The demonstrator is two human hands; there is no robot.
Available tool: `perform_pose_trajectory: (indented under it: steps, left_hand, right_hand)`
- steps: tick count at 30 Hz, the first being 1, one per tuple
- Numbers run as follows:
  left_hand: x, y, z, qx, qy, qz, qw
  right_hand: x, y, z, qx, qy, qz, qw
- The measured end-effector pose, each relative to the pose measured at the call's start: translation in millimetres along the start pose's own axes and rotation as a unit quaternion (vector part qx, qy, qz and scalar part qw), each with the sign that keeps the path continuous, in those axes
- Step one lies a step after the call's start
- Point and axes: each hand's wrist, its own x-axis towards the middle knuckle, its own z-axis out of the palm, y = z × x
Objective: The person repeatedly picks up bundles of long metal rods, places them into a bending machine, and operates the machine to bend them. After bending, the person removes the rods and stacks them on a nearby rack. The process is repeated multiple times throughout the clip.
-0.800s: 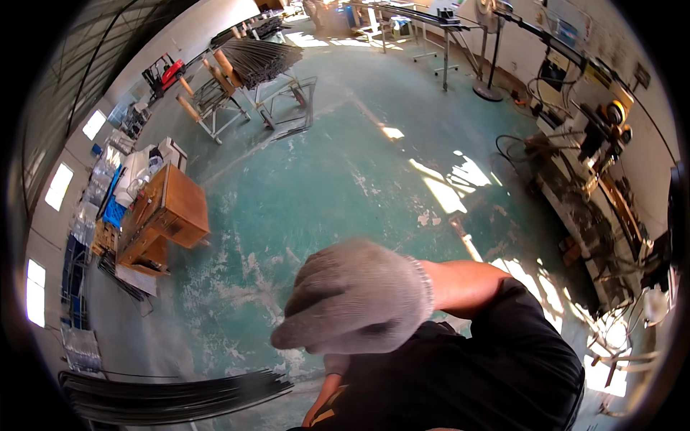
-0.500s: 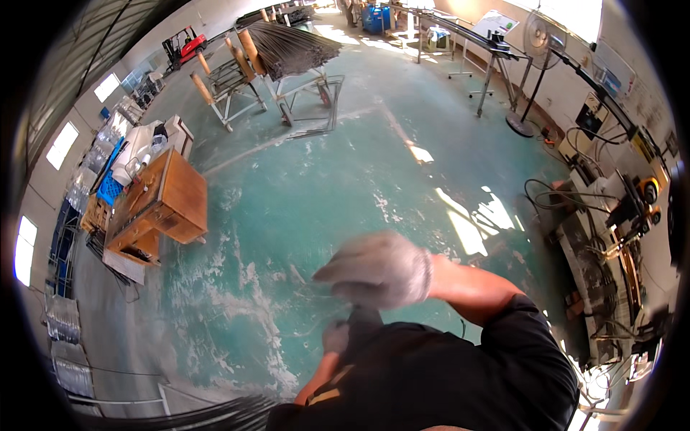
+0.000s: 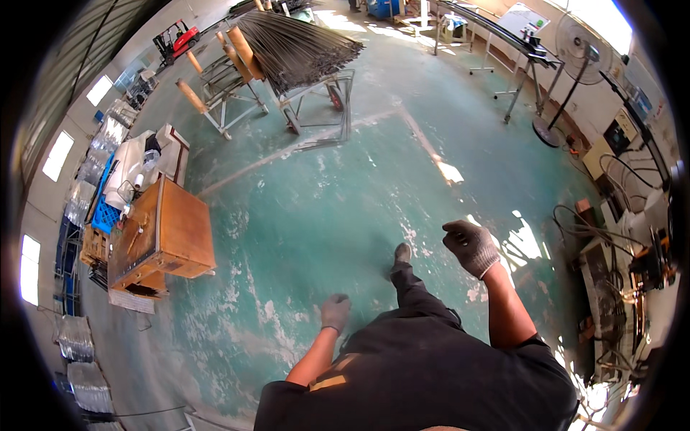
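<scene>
Both my hands wear grey knit gloves and are held apart over the green floor, touching no furniture. My right hand (image 3: 472,248) is raised ahead of my right side, its fingers curled in. A small dark gap with a pale speck shows between those fingers; whether anything is held there I cannot make out. Lower down, my left hand (image 3: 335,313) hangs near my left hip with its back toward me. Its fingers are mostly hidden. Between the hands, my shoe (image 3: 402,253) is set forward on the floor.
To the left stands a wooden desk (image 3: 183,226) beside a blue crate (image 3: 106,214). A wheeled rack carries a bundle of thin dark rods (image 3: 302,50) ahead. A standing fan (image 3: 575,43), a long work table (image 3: 496,32) and a machine with cables (image 3: 611,287) line the right. A red forklift (image 3: 176,41) is far back.
My right hand has swung from the middle out to the right, and its fingers look more curled. The left hand shows clear of my body. The rack and desk have shifted slightly in view.
</scene>
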Motion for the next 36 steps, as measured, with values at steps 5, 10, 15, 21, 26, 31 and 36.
perform_pose_trajectory:
  steps: [5, 10, 15, 21, 26, 31, 36]
  left_hand:
    - [101, 23, 4, 0.097, -0.065, -0.013, 0.993]
    - [210, 124, -19, 0.151, -0.001, 0.046, 0.987]
    - [308, 237, -57, 0.037, 0.067, 0.005, 0.997]
    - [485, 230, -63, 0.061, -0.032, 0.061, 0.996]
    - [645, 322, -124, -0.028, 0.042, 0.026, 0.998]
    - [720, 406, -178, -0.064, 0.026, 0.082, 0.994]
    - [761, 436, -201, -0.074, 0.051, 0.078, 0.993]
  right_hand:
    - [183, 13, 23, -0.02, -0.019, -0.011, 1.0]
    - [371, -41, 47, -0.06, -0.045, -0.074, 0.994]
    - [529, -127, 78, -0.11, -0.057, -0.132, 0.984]
    - [716, -177, 135, -0.174, 0.01, -0.145, 0.974]
    - [856, -221, 175, -0.249, 0.043, -0.085, 0.964]
    - [959, -264, 195, -0.292, 0.015, -0.013, 0.956]
    - [1053, -261, 249, -0.41, 0.05, 0.013, 0.911]
